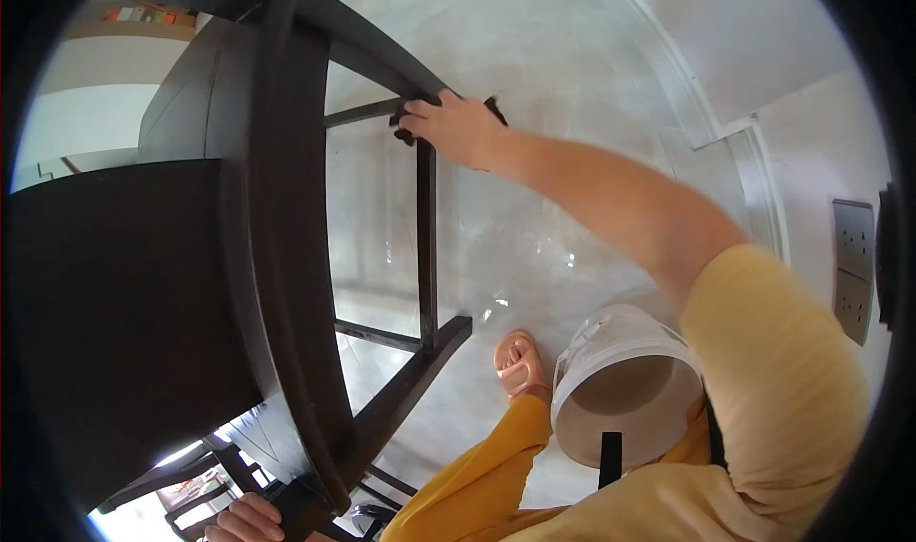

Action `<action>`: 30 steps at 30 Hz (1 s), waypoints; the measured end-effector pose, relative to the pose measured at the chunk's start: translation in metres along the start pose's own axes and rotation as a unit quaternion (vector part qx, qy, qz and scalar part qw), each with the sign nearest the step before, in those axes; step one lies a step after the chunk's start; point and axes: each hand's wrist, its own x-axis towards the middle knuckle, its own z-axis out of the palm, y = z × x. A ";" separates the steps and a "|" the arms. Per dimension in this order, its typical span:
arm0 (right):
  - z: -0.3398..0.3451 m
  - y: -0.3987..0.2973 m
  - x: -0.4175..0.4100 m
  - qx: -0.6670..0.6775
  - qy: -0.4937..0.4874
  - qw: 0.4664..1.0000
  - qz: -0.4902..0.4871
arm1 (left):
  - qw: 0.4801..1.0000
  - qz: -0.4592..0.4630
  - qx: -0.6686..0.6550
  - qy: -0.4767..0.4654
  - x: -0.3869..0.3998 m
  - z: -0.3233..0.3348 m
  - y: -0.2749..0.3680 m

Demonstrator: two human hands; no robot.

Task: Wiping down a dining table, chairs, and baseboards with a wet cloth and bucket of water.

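A dark wooden chair [286, 205] stands tipped or turned at the left, with its legs and stretchers towards the middle. My right hand [458, 127] presses a dark cloth [406, 128] around one chair leg, near its joint with a stretcher [427, 241]. At the bottom left my left hand [247, 519] grips a dark wooden part of the chair [304, 506]; its fingers are curled over it. The lower end of another leg [458, 325] shows near my foot.
A white plastic bucket [565, 392] stands beside my sandalled foot [520, 363], with murky contents. Wall sockets [853, 270] and white skirting [687, 77] are at the right. More dark furniture [236, 467] stands at the bottom left. Small bright spots show on the grey floor [522, 205].
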 end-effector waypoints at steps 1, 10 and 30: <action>0.007 -0.012 -0.006 0.059 0.001 0.997 0.051 | 0.998 0.016 0.010 0.061 -0.004 0.020 -0.001; -0.067 -0.022 0.000 0.409 0.313 0.854 0.076 | 0.995 0.044 0.016 0.083 0.004 0.033 -0.005; -0.037 -0.009 0.075 0.244 0.389 0.888 0.005 | 0.992 0.103 0.024 0.071 0.000 0.010 -0.015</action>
